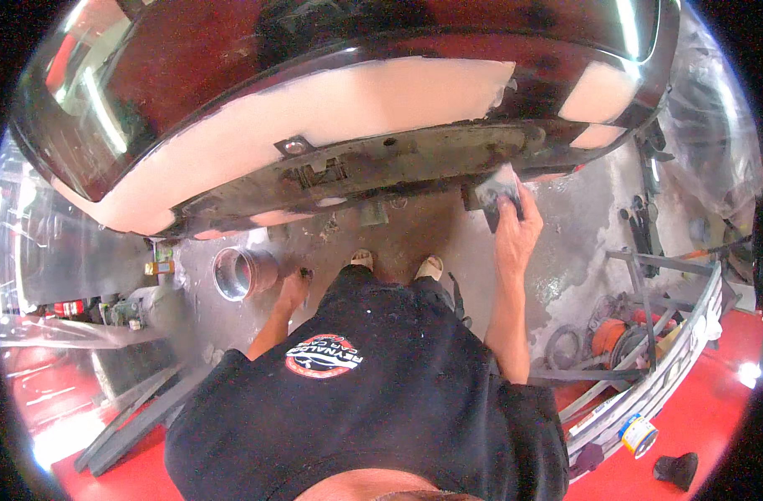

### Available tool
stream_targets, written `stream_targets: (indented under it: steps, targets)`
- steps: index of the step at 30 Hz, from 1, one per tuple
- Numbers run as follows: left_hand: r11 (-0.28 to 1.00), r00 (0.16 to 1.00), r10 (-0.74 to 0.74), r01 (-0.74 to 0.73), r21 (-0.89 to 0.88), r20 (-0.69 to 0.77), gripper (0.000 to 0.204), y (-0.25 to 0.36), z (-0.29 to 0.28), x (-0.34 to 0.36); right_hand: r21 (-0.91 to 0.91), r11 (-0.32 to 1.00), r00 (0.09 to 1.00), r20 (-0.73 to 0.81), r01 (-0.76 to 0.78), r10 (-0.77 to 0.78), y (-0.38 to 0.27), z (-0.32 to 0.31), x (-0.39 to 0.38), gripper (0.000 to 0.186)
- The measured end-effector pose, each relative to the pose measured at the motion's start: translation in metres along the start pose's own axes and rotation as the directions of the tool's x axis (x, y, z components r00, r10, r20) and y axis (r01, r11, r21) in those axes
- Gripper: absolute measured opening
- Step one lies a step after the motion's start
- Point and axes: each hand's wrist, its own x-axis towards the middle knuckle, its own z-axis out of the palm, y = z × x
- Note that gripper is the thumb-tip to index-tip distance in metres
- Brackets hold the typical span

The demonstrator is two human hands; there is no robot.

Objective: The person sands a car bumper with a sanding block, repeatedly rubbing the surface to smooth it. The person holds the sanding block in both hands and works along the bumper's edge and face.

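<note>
A dark red car end (231, 92) fills the far side, with a long pale filler-like patch (381, 96) across it and smaller pale patches (598, 92) to the right. My right hand (517, 224) is closed, thumb on top, on a flat grey-and-whitish sheet that looks like sandpaper (500, 194). It is held just below the car's lower edge, and whether it touches the car I cannot tell. My left hand (294, 290) hangs low beside a round metal bucket (241, 274). Its fingers are curled around a small dark thing, too small to name.
Clear plastic sheeting (719, 125) hangs on both sides. At the right stands a metal frame (648, 351), with a coiled orange hose or cord (611, 338) inside. A small tin (638, 436) is near the frame on red flooring. Long dark strips (131, 417) lean at the lower left.
</note>
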Motion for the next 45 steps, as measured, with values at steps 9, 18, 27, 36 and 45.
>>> stream_targets:
  steps: [9, 18, 27, 36, 45]
  targets:
    - [0.982, 0.986, -0.163, 0.158, -0.105, -0.042, 0.032, 0.009, -0.004, -0.094, 0.034, 0.998, 0.979, 0.195, -0.061, 0.054, -0.042, 0.029, 0.000, 0.037]
    - [0.850, 0.893, -0.439, 0.376, -0.368, -0.103, 0.037, 0.003, 0.000, -0.109, -0.005, 0.954, 0.763, 0.599, -0.299, 0.242, -0.008, 0.071, -0.058, 0.037]
    - [0.708, 0.797, -0.602, 0.559, -0.432, 0.047, 0.033, -0.104, 0.018, -0.164, -0.165, 0.972, 0.518, 0.824, -0.169, 0.229, -0.084, 0.198, -0.137, 0.035]
    - [0.594, 0.664, -0.745, 0.611, -0.523, -0.072, 0.033, -0.257, 0.062, -0.199, -0.090, 0.996, 0.198, 0.976, 0.013, 0.086, -0.152, 0.337, -0.208, 0.037]
    - [0.361, 0.464, -0.884, 0.602, -0.713, -0.056, 0.031, -0.278, 0.031, -0.212, -0.078, 0.936, -0.059, 0.993, 0.343, 0.105, -0.357, 0.428, -0.186, 0.038]
